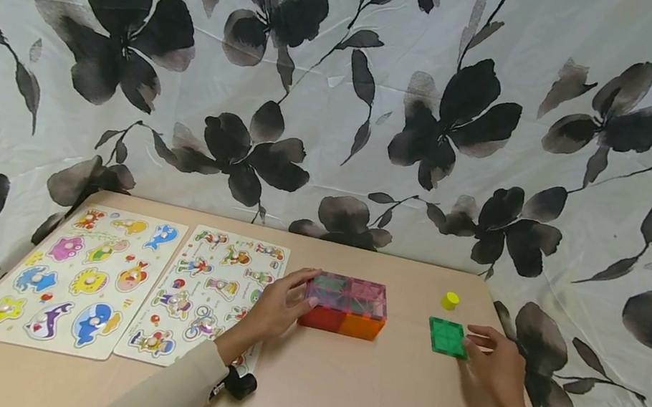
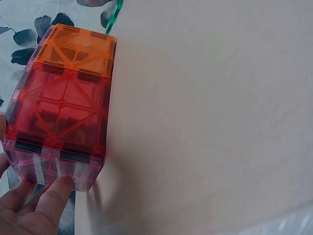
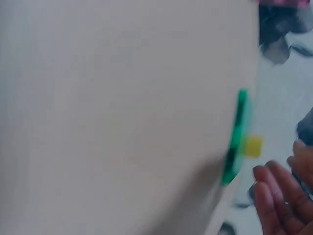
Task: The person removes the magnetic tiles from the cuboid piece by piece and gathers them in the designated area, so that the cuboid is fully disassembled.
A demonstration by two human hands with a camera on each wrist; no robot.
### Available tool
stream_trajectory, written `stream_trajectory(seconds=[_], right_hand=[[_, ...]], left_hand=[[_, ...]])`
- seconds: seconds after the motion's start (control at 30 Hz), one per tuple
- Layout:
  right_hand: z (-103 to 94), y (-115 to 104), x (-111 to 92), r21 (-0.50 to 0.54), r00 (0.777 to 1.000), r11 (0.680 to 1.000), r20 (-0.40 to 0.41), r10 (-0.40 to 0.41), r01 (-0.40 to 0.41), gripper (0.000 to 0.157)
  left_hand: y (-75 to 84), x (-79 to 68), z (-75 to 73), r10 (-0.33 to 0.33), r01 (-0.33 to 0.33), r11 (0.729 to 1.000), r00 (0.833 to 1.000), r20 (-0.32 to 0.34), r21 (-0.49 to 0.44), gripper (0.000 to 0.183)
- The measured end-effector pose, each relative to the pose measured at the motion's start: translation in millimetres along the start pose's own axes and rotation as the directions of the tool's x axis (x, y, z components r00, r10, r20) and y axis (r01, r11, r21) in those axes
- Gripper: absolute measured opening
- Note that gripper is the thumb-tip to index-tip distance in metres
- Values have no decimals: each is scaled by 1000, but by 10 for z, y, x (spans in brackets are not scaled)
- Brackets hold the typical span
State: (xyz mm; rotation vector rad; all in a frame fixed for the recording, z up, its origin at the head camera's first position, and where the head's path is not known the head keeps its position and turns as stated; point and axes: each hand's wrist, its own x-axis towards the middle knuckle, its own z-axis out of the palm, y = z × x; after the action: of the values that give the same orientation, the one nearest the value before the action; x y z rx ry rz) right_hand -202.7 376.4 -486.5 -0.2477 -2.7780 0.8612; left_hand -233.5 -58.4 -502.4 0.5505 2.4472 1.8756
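Note:
A long box built of translucent magnetic tiles stands on the table, with pink tiles on top and red and orange ones along the front. My left hand holds its left end, fingers and thumb spread about the corner. Fingertips touch the pink end face in the left wrist view. A flat green magnetic tile lies to the right of the box. Beside its right edge is my right hand, fingers loosely bent; a gap shows between them and the tile in the blurred right wrist view.
A small yellow cylinder stands behind the green tile. Two picture boards, one with animals and one with small figures, lie at the left of the table. A flower-patterned cloth hangs behind.

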Motion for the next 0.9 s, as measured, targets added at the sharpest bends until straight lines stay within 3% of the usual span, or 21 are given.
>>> stream_trajectory(seconds=[0.2, 0.37, 0.5, 0.9], right_hand=[[107, -460, -78, 139, 991, 983, 50, -124, 116, 37], [325, -811, -135, 305, 975, 951, 191, -115, 53, 43], [502, -997, -169, 400, 962, 916, 255, -97, -14, 44], [737, -1264, -184, 499, 969, 864, 238, -64, -66, 36]], left_hand=[[2, 10, -8, 10, -10, 1000, 1000, -8, 4, 56], [10, 9, 1, -1, 1, 1000, 1000, -2, -4, 57], [13, 5, 10, -8, 8, 1000, 1000, 0, -6, 57], [10, -5, 10, -6, 6, 1000, 1000, -2, -9, 57]])
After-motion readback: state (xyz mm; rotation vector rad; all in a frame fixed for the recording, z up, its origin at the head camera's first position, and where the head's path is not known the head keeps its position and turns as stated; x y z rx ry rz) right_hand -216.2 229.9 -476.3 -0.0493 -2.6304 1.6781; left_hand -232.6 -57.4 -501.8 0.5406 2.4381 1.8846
